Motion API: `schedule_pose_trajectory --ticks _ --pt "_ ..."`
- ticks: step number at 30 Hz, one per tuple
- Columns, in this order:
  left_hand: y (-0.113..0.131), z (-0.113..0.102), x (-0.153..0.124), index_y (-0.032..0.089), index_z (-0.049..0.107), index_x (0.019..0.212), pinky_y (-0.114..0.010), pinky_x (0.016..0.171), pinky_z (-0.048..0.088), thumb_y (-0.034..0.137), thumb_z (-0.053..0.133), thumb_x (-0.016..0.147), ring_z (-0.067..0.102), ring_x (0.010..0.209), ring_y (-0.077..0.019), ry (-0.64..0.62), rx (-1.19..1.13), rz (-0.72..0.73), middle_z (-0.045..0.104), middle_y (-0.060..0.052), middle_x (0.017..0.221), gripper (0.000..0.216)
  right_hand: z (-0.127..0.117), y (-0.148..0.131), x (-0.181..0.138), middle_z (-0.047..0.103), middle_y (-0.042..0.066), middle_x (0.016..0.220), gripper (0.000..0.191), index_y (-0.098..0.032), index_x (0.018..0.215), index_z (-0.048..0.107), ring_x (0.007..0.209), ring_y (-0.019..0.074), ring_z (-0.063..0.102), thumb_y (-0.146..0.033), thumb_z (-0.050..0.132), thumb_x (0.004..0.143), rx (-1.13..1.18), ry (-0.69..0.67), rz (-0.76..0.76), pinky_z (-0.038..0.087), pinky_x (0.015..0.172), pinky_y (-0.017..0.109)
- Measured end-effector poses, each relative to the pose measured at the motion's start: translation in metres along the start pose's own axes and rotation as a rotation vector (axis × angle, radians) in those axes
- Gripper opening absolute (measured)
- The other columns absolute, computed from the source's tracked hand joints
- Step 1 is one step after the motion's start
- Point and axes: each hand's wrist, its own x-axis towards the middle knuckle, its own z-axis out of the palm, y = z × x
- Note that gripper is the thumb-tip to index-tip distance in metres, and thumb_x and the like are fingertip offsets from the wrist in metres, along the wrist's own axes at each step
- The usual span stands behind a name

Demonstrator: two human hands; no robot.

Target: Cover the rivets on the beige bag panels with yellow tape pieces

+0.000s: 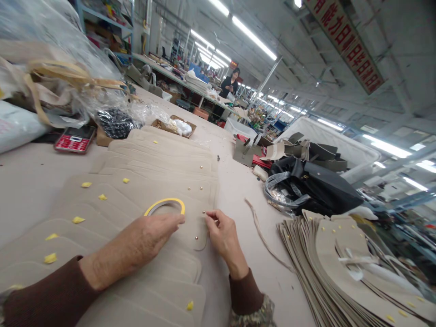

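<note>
My left hand (pixel 150 236) is closed around a roll of yellow tape (pixel 166 200), holding it just over the beige panels. Several flat beige panels (pixel 170 177) overlap in a fanned row beneath both hands. Small yellow tape pieces (pixel 78 220) stick to many of them. At the right edge of one panel, my right hand (pixel 223 234) has thumb and forefinger pinched at a small metal stud (pixel 204 212). Other shiny studs (pixel 196 238) sit along that same edge, some below and some above my fingertips.
On the right lie a thick stack of beige panels (pixel 306 263), a black handbag (pixel 313 186) and a thin strip (pixel 264 240). A red calculator (pixel 75 140), plastic bags (pixel 119 120) and a cardboard tray of small parts (pixel 175 126) are further back. A person (pixel 230 86) stands beyond.
</note>
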Motion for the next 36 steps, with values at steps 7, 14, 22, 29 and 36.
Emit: schedule_pose_trajectory --ticks 7,14,22,29,36 --pt "0.012 -0.002 0.000 0.019 0.042 0.142 -0.022 0.096 0.053 0.020 0.038 0.103 0.069 0.111 -0.0153 0.087 0.003 0.018 0.070 -0.008 0.126 0.039 0.010 -0.036 -0.035 0.072 0.005 0.089 0.017 -0.018 0.103 0.073 0.079 0.0161 0.065 -0.019 0.060 0.092 0.087 -0.081 -0.378 0.051 0.076 0.026" --pt "0.017 0.003 -0.007 0.018 0.047 0.133 -0.023 0.076 0.054 0.018 0.036 0.102 0.072 0.092 -0.0164 0.020 -0.006 -0.022 0.073 -0.007 0.111 0.033 0.027 -0.031 -0.037 0.069 0.004 0.077 0.018 -0.020 0.087 0.067 0.072 0.0162 0.062 -0.013 0.052 0.092 -0.092 0.015 -0.557 0.048 0.070 0.027" --pt "0.028 0.001 0.003 0.021 0.058 0.086 -0.025 0.060 0.041 0.014 0.035 0.098 0.061 0.065 -0.0138 0.026 -0.064 -0.095 0.062 0.001 0.072 0.027 0.033 -0.029 -0.042 0.063 0.002 0.064 0.020 -0.019 0.080 0.067 0.058 0.0152 0.058 -0.010 0.049 0.081 -0.184 0.199 -0.611 0.045 0.058 0.025" --pt "0.040 0.002 0.010 0.019 0.056 0.082 -0.028 0.060 0.039 0.009 0.036 0.097 0.055 0.064 -0.0154 0.116 0.034 0.002 0.055 0.000 0.070 0.027 0.028 -0.039 -0.034 0.058 -0.002 0.048 0.019 -0.018 0.067 0.062 0.038 0.0108 0.048 -0.036 0.063 0.072 0.473 0.022 0.235 0.040 0.040 0.022" --pt "0.031 0.013 0.006 0.019 0.059 0.086 -0.031 0.060 0.038 0.002 0.046 0.092 0.053 0.069 -0.0207 -0.104 0.298 -0.053 0.060 -0.003 0.077 0.023 0.003 -0.006 -0.023 0.062 -0.001 0.052 0.031 -0.014 0.067 0.065 0.034 0.0059 0.044 -0.044 0.070 0.065 0.377 -0.136 0.412 0.031 0.035 0.016"
